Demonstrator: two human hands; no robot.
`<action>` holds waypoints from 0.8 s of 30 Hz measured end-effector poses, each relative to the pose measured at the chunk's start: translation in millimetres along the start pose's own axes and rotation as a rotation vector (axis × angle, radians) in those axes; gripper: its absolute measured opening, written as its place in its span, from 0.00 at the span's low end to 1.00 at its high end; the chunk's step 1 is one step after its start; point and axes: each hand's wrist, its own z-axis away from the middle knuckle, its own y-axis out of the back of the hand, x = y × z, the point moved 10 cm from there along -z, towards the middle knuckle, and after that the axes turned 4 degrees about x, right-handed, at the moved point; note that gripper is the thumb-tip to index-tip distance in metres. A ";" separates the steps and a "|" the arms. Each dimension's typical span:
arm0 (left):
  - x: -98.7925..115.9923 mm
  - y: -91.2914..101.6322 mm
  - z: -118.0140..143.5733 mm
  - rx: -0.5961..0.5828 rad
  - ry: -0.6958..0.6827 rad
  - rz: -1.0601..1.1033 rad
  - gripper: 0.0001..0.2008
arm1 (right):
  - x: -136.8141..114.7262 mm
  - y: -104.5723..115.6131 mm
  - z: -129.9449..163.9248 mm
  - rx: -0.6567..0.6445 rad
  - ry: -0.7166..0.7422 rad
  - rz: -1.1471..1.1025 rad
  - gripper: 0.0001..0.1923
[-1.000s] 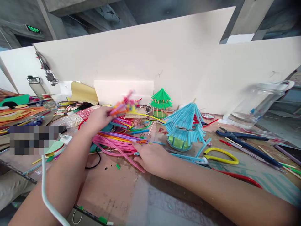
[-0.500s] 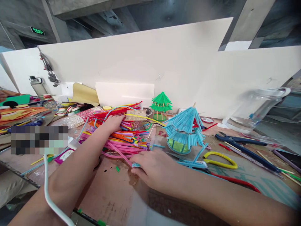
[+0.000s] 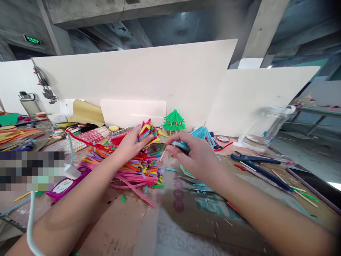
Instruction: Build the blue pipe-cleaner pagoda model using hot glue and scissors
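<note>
My left hand (image 3: 132, 144) is closed around a bundle of multicoloured pipe cleaners (image 3: 146, 129), whose cut ends stick out past the fingers. Under it spreads a large pile of pipe cleaners (image 3: 133, 177) in pink, orange, purple and other colours. My right hand (image 3: 199, 156) is raised over the table to the right of the pile, its fingers pinching light blue pipe cleaner pieces (image 3: 182, 145). Behind that hand, a blue-roofed pavilion model (image 3: 204, 133) is partly hidden. Between my hands, further back, stands a green-roofed pavilion model (image 3: 174, 121).
Blue-handled pliers (image 3: 266, 170), a phone (image 3: 314, 186) and a clear plastic jug (image 3: 259, 128) stand or lie on the right. To the left are a purple packet (image 3: 69, 185), a white cable (image 3: 31, 220) and packaged sticks (image 3: 87, 138). A white board (image 3: 138, 78) closes off the back.
My left hand has lifted a bundle of pipe cleaners from the pile. My right hand has risen and moved right with the light blue pieces. The view has shifted slightly right.
</note>
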 end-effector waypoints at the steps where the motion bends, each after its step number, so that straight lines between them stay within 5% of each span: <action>1: 4.1 -3.9 2.6 -0.015 -0.015 0.058 0.23 | 3.0 5.0 -3.6 0.038 -0.009 0.013 0.10; 4: 5.0 -13.4 8.8 -0.062 -0.016 0.147 0.23 | 5.7 3.7 -12.7 0.085 0.032 0.060 0.09; 10: -0.6 -18.6 11.1 -0.062 -0.004 0.131 0.25 | -9.5 -36.3 -22.8 0.049 0.236 0.128 0.09; 16: -1.2 -28.1 13.5 -0.123 -0.005 0.095 0.25 | -6.7 -60.1 -25.2 0.009 0.244 0.256 0.10; 19: 0.3 -27.3 14.5 -0.154 -0.007 0.115 0.26 | -5.6 -39.6 -26.2 0.135 0.208 0.128 0.08; 24: -1.1 -18.4 13.5 -0.123 0.000 0.125 0.24 | -10.1 29.1 -12.3 0.369 0.095 -0.338 0.10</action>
